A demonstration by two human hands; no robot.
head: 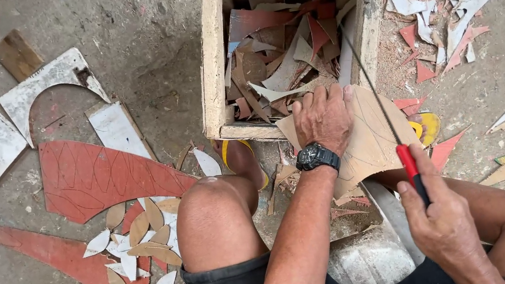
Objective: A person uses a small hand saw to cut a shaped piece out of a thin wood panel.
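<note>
My left hand [323, 117], with a black watch on its wrist, presses flat on a thin tan board [370, 137] that rests on the front rim of a wooden box [214, 67]. Faint curved lines are drawn on the board. My right hand [444, 220] grips the red handle of a thin-bladed saw [391, 120]. Its dark blade runs up and away across the board's right part, toward the box's right wall. My bare left knee [213, 216] is below the box.
The box holds several offcuts in red, white and tan. On the concrete floor to the left lie a large red panel [96, 177] with drawn lines, white curved pieces [47, 83] and a pile of leaf-shaped cutouts [139, 237]. More scraps [447, 3] lie at the upper right.
</note>
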